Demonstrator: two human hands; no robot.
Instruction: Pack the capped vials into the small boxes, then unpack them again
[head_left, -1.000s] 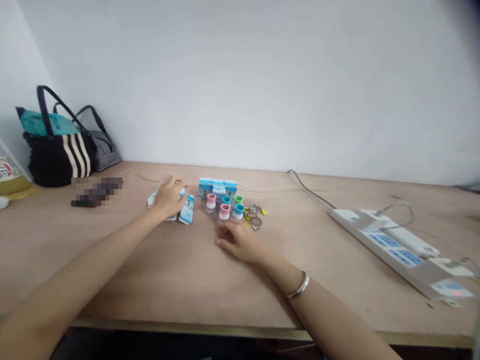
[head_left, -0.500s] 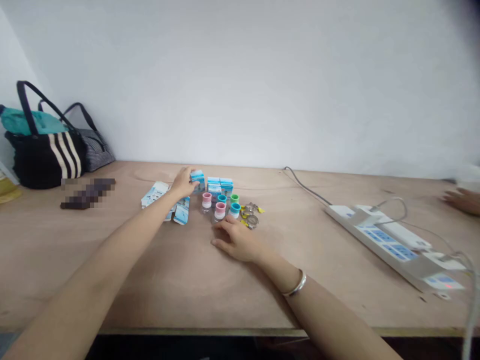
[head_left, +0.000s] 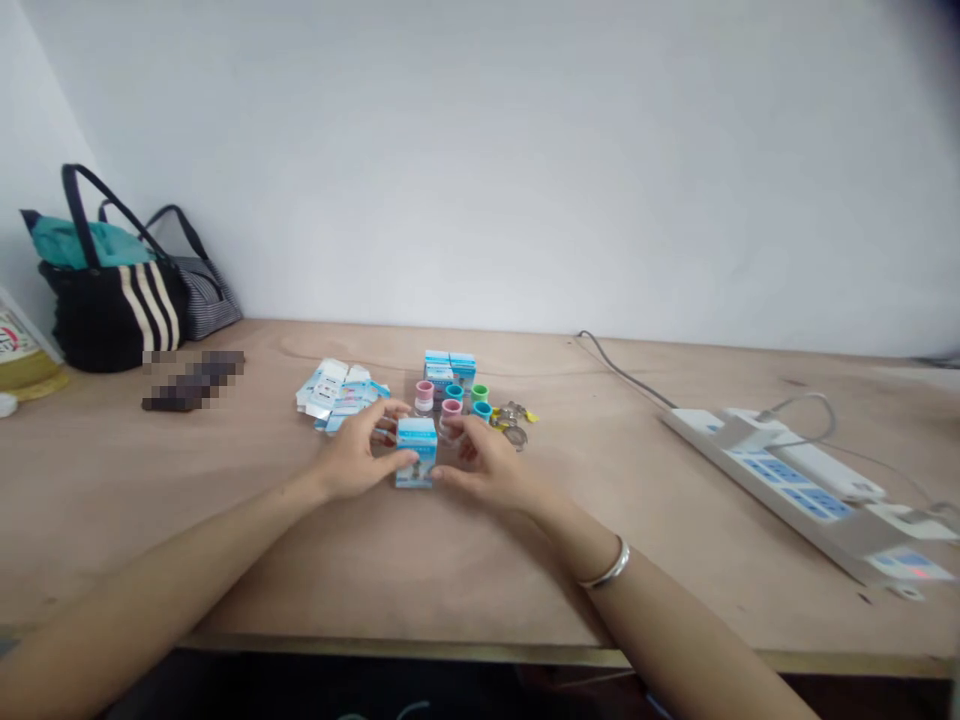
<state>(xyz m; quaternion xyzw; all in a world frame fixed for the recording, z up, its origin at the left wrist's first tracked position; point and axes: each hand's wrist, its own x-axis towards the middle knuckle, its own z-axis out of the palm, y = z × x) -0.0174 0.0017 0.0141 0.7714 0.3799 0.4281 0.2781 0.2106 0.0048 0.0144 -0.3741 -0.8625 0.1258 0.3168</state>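
Note:
My left hand (head_left: 356, 455) is closed round the left side of a small blue-and-white carton (head_left: 416, 455), thumb on its front face. The carton stands upright. My right hand (head_left: 487, 465) is at the carton's right edge, fingers apart and curved, its thumb tip close to or touching the carton. Just behind are several small clear bottles with coloured tops: pink (head_left: 424, 392), blue (head_left: 454, 394) and green (head_left: 479, 394). My right fingers partly cover a nearer pink-topped bottle (head_left: 451, 410). More blue-and-white cartons (head_left: 450, 366) stand behind the bottles.
Flattened cartons (head_left: 330, 392) lie left of the bottles; metal rings with yellow tabs (head_left: 514, 422) lie right. A power strip (head_left: 780, 490) with cables takes up the right side. Bags (head_left: 112, 310), a blurred dark object (head_left: 195, 382) and a bottle of yellow liquid (head_left: 30, 365) are at left.
My left hand has brought the carton from the back row toward me, in front of the bottles. My right hand has shifted slightly to its side. Another person's hand at right has left view.

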